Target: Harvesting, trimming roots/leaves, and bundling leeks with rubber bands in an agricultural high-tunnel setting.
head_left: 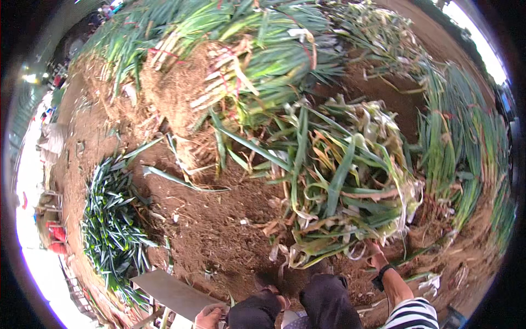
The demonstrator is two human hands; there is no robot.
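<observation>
In the head view, the person sits low over bare brown soil (219, 230), dark-trousered knees at the lower edge. The right hand (374, 252), with a dark band at the wrist and a striped sleeve behind it, reaches up into the underside of a loose heap of trimmed leaves (339, 175), green, yellowed and pale; its fingers are buried among the leaves, so I cannot tell whether they are spread or pinching. The left hand (210, 316) sits at the bottom edge beside the left knee, curled into a loose fist, touching the near end of a flat grey board (172, 293) that lies on the soil. Bundles of green onions (257, 49) with rooty white ends are stacked beyond the heap. A separate pile of dark green leaf tips (109, 219) lies to the left, well apart. More onion bundles (466, 142) line the right side.
</observation>
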